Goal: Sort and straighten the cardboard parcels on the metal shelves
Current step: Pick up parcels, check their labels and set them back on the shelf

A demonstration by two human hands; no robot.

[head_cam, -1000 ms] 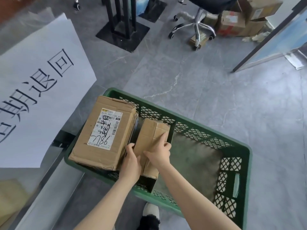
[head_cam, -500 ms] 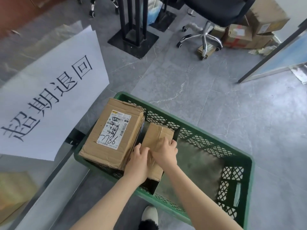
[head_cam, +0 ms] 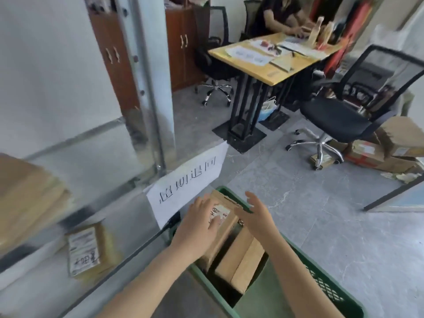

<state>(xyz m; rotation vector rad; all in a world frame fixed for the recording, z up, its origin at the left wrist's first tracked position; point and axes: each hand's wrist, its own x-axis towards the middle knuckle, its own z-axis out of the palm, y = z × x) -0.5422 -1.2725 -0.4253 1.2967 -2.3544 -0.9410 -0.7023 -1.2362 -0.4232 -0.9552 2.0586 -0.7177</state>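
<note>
Both of our hands are spread, neither clamped on anything. Our left hand (head_cam: 198,222) lies flat with its fingers on the labelled top face of the larger box (head_cam: 221,223), covering part of the white label (head_cam: 219,214). Our right hand (head_cam: 257,214) is held wide with fingers extended, at the right edge of that box; we cannot tell whether it touches the cardboard.

The larger box stands in the far left corner of the green crate (head_cam: 330,292), which sits on the grey floor (head_cam: 321,203). The smaller box (head_cam: 243,260) lies in the crate just beside the larger one, on its right and nearer to us.

Left of the crate runs the metal shelf (head_cam: 128,230). A paper sign (head_cam: 185,182) with dark characters hangs from its edge, just beside the crate. Another parcel (head_cam: 89,251) with a printed label rests on the shelf, and a blurred stack of cardboard (head_cam: 29,193) sits further left.

Beyond, we see a yellow table (head_cam: 273,58), an office chair (head_cam: 344,115), and more boxes (head_cam: 385,150) on the floor at right.
</note>
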